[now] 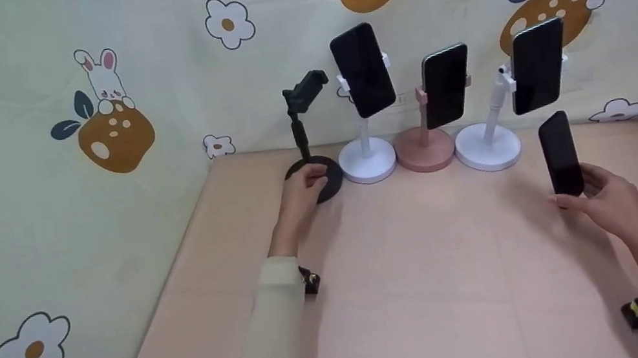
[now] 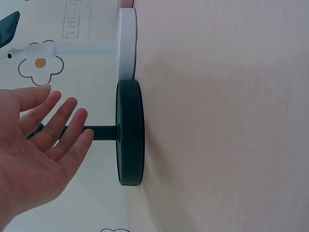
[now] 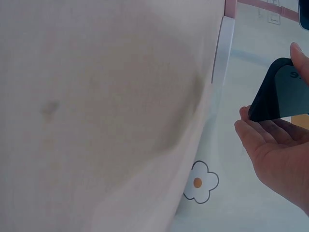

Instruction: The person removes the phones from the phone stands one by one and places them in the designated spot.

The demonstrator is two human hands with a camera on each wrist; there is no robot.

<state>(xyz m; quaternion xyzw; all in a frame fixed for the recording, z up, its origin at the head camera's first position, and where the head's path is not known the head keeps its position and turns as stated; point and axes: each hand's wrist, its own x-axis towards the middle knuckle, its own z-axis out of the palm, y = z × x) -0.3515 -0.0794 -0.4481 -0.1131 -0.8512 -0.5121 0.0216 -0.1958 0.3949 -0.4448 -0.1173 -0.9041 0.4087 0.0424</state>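
Observation:
My right hand grips a black smartphone by its lower end, screen upright, above the right part of the table. In the right wrist view the thumb lies on one face of the phone and the fingers are behind it. My left hand is in front of the black phone stand, whose clamp is empty. The left wrist view shows loosely bent, spread fingers holding nothing, near the stand's pole; whether they touch it I cannot tell.
Right of the black stand, in a row, are a white stand, a pink stand and another white stand. Each holds a dark-screened phone. A patterned cloth hangs behind the pink-covered table.

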